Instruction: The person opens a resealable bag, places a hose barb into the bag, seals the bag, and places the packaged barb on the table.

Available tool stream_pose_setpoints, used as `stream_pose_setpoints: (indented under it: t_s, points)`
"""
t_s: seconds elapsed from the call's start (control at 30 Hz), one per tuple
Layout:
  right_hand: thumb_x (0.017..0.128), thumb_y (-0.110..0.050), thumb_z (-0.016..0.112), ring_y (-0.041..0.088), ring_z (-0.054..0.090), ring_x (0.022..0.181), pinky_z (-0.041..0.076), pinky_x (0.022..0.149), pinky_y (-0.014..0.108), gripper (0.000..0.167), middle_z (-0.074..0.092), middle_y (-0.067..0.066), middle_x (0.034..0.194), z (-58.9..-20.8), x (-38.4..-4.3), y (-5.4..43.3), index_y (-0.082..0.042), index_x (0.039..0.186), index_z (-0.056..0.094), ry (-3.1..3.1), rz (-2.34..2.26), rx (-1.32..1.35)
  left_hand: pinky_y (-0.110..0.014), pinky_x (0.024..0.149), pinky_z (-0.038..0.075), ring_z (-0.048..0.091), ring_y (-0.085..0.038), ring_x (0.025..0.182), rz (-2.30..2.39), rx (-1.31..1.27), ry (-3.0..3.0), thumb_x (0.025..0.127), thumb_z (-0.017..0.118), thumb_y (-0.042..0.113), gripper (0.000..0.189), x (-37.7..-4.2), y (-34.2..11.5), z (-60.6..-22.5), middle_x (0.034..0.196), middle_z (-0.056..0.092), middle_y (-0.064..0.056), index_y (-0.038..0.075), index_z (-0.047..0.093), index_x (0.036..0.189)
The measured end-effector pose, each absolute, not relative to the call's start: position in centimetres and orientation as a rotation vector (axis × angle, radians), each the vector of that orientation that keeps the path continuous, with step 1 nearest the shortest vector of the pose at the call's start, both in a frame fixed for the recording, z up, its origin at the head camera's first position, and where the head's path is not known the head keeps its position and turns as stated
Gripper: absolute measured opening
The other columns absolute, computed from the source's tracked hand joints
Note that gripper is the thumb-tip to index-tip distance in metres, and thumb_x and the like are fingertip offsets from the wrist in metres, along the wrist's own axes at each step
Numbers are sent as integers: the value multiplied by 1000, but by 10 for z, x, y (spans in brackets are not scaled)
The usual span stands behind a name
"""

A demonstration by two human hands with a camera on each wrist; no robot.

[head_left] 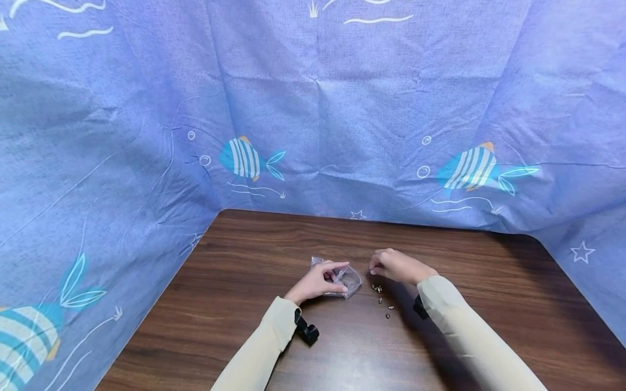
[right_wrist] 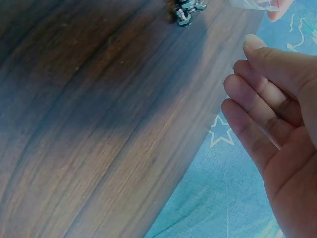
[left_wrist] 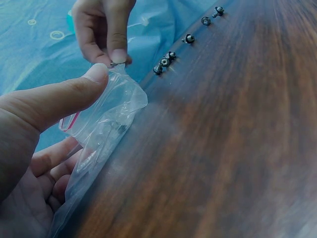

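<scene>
Well, from where I stand, the person's two hands are working over a flat, clear plastic bag with a pinkish-red line near one edge (left_wrist: 109, 106), which sits above the dark brown wood-grain tabletop (head_left: 254, 271). The left hand (head_left: 317, 283) holds that bag, its thumb and fingers curved and well apart with the thin plastic between them. Just beside the bag, on its right, the right hand (head_left: 398, 266) has its fingers curled and its thumb drawn in close to them; it pinches a tiny dark piece, too small for me to name, near the bag's upper edge.

Small, dark-silver metal screw-like pieces (head_left: 377, 289) lie to the right of the bag and a little nearer the person, some bunched together, others strung out singly. Pale cream sleeves (head_left: 259, 342) run toward the bag from either side, black straps (head_left: 307, 329) at the wrists. Beyond the bag hangs a creased blue curtain printed with striped fish (head_left: 362, 119).
</scene>
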State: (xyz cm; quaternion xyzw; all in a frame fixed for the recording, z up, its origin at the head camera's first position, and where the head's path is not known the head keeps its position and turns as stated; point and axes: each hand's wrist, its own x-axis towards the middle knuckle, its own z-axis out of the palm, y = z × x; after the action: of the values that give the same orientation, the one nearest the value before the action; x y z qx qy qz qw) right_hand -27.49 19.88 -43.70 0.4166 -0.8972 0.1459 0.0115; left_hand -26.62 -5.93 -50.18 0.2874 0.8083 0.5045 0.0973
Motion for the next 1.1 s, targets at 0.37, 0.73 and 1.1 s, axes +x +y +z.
stream_pose_setpoints:
  t_s: [0.37, 0.73, 1.1]
  points:
    - [85, -3, 69, 8, 61, 75, 52, 70, 24, 5, 64, -3, 82, -429, -277, 189, -8, 83, 70, -2746, 452, 1317, -23, 72, 42, 56, -24, 88, 1515, 842, 2379, 78, 80, 14, 62, -267, -58, -502, 105, 61, -12, 11, 56, 135]
    - [86, -5, 68, 8, 61, 76, 52, 71, 23, 5, 64, -2, 83, -419, -275, 175, -9, 84, 69, -2763, 454, 1329, -21, 73, 43, 54, -14, 85, 1485, 845, 2399, 78, 81, 20, 63, -267, -59, -503, 104, 61, -8, 14, 57, 135]
    - [87, -6, 67, 7, 61, 77, 52, 71, 22, 4, 65, -2, 85, -417, -271, 164, -8, 86, 70, -2756, 483, 1356, -21, 72, 42, 56, -22, 87, 1474, 865, 2391, 79, 80, 19, 63, -266, -60, -502, 101, 61, -11, 14, 55, 137]
